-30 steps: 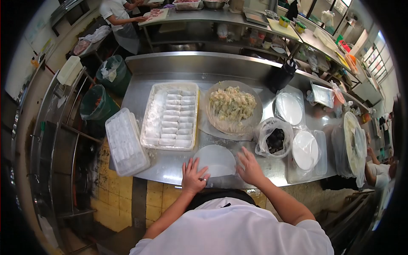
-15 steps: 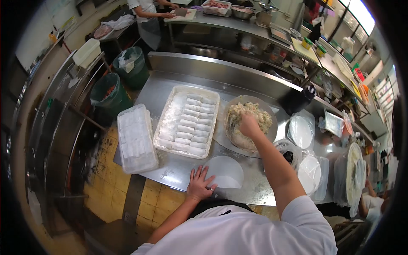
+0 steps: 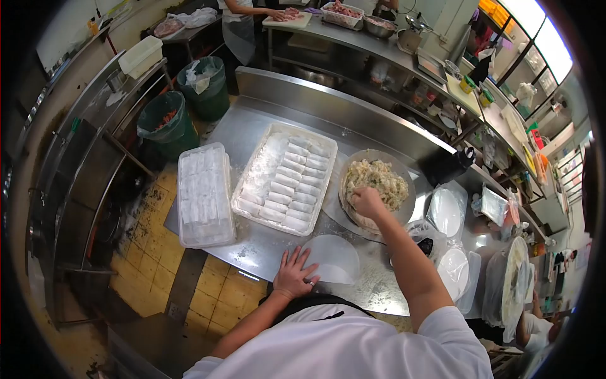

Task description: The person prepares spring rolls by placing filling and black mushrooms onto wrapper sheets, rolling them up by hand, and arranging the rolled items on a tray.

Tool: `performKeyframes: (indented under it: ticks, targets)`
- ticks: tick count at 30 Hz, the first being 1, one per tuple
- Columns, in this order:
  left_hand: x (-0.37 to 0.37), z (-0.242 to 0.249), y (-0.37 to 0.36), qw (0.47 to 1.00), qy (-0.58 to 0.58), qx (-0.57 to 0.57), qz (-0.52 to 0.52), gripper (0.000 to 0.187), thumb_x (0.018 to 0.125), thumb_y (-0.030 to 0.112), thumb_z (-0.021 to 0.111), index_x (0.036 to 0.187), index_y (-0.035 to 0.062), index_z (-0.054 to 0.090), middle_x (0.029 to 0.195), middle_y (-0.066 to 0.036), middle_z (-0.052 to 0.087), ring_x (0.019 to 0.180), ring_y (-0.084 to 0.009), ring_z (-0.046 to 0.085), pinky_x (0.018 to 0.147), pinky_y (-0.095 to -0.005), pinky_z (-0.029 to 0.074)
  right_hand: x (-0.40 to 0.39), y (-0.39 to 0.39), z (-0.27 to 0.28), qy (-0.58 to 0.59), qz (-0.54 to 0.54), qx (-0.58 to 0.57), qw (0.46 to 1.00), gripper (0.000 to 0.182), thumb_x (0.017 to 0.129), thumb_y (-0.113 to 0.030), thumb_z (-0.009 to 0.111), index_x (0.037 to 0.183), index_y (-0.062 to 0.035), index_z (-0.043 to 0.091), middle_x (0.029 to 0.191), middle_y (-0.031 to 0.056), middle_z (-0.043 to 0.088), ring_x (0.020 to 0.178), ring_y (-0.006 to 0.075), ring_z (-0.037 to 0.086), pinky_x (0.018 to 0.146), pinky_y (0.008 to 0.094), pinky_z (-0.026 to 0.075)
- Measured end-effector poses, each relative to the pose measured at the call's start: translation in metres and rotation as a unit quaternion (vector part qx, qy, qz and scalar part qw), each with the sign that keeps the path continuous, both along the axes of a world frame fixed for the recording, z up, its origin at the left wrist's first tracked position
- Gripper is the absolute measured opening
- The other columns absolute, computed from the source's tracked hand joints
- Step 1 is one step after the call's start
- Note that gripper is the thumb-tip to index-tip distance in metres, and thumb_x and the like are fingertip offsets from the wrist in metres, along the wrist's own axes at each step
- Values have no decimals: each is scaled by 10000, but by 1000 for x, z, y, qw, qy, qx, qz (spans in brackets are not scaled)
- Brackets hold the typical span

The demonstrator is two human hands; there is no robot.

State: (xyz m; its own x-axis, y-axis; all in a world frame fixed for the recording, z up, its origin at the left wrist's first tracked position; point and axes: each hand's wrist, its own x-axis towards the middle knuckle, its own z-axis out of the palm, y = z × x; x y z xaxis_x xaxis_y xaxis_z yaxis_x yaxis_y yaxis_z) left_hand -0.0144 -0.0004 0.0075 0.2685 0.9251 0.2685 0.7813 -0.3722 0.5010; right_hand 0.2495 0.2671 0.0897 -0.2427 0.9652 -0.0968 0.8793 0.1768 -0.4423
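A round wrapper sheet (image 3: pixel 334 258) lies on the steel table near its front edge. My left hand (image 3: pixel 294 274) rests flat beside it, fingers spread on the sheet's left edge. My right hand (image 3: pixel 366 201) reaches into a large bowl (image 3: pixel 409 208) of chunky pale filling (image 3: pixel 380 180), its fingers bent together at the near left of the mixture; what they hold is hidden. Left of the bowl, a floured white tray (image 3: pixel 255 183) carries rows of white rolls (image 3: pixel 295 182). Farther left stands a lidded clear container (image 3: pixel 205 196) with white pieces inside.
A black container (image 3: pixel 447 165) stands right of the bowl, near bagged white plates (image 3: pixel 447 211). Green bins (image 3: pixel 169 126) stand beyond the table's left end. At the back counter (image 3: pixel 404 54), a co-worker's hand (image 3: pixel 275 14) touches meat on a board.
My right hand has moved toward the near left side of the filling, with its fingers bent. The view has shifted slightly. My left hand stays flat on the table.
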Motion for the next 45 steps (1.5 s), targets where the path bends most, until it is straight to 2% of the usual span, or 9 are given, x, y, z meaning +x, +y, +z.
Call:
performKeyframes:
  ticks: [17, 20, 24, 28, 31, 34, 37, 42, 45]
  targets:
    - [0, -1, -2, 1000, -13, 9, 2, 376, 857, 466, 803, 1163, 248, 836, 1570, -134, 616, 1527, -394, 481, 1264, -670, 307, -10, -37, -13, -79, 53, -1, 995, 257, 883, -94, 590, 983, -17, 813, 973, 328, 729, 930, 519, 712, 877, 550, 584]
    - [-1, -3, -2, 1000, -18, 17, 0, 377, 864, 466, 796, 1171, 251, 837, 1570, -136, 616, 1523, -397, 486, 1265, -666, 307, -1, -52, 1, -43, 78, 12, 996, 303, 900, -87, 625, 1108, -28, 839, 916, 284, 767, 838, 430, 754, 820, 492, 603]
    - [1, -4, -3, 1000, -17, 13, -1, 386, 864, 463, 797, 1182, 248, 839, 1572, -137, 616, 1518, -399, 491, 1265, -664, 309, 26, -40, 39, 244, -106, -225, 937, 352, 909, -11, 699, 1240, 39, 808, 901, 48, 755, 807, 138, 694, 704, 320, 554]
    - [1, -5, -3, 1000, -18, 16, 1, 383, 857, 450, 809, 1179, 245, 840, 1573, -136, 616, 1512, -401, 499, 1259, -668, 316, 21, -14, 43, 317, -144, -137, 927, 378, 916, -56, 658, 1251, 52, 798, 906, 127, 787, 791, 166, 685, 729, 349, 575]
    - [0, -6, -2, 1000, -20, 22, -1, 372, 849, 437, 820, 1166, 244, 839, 1569, -132, 619, 1506, -402, 505, 1252, -673, 324, -4, -1, 45, 225, -119, -90, 963, 339, 890, -69, 648, 1149, 85, 801, 925, 222, 792, 811, 283, 754, 756, 403, 605]
    - [1, -6, -2, 999, -27, 21, 2, 363, 843, 432, 828, 1151, 239, 836, 1561, -129, 624, 1505, -403, 505, 1247, -677, 329, -20, 19, -29, 11, -10, 17, 1000, 269, 852, -77, 632, 1004, 79, 790, 976, 332, 765, 894, 455, 767, 821, 488, 618]
    - [0, -3, 0, 999, -33, 23, 7, 357, 844, 433, 830, 1140, 234, 833, 1552, -128, 629, 1504, -402, 505, 1246, -677, 333, -33, 2, -30, -21, -24, 31, 999, 345, 820, -24, 616, 1103, 29, 806, 1010, 359, 733, 909, 526, 716, 853, 514, 604]
    - [1, -4, 0, 999, -30, 28, 9, 356, 854, 440, 828, 1147, 238, 834, 1549, -128, 630, 1502, -396, 508, 1245, -672, 335, -6, -22, 22, 144, -39, -142, 979, 292, 937, -110, 707, 1152, 74, 779, 1011, 249, 789, 887, 333, 768, 830, 436, 624]
    - [0, -3, -3, 999, -26, 22, 9, 363, 857, 446, 827, 1155, 238, 836, 1549, -132, 630, 1500, -394, 510, 1248, -665, 331, 23, -38, 31, 400, -125, -300, 857, 311, 1025, -106, 688, 1248, 107, 728, 1153, 191, 785, 987, 281, 760, 888, 410, 615]
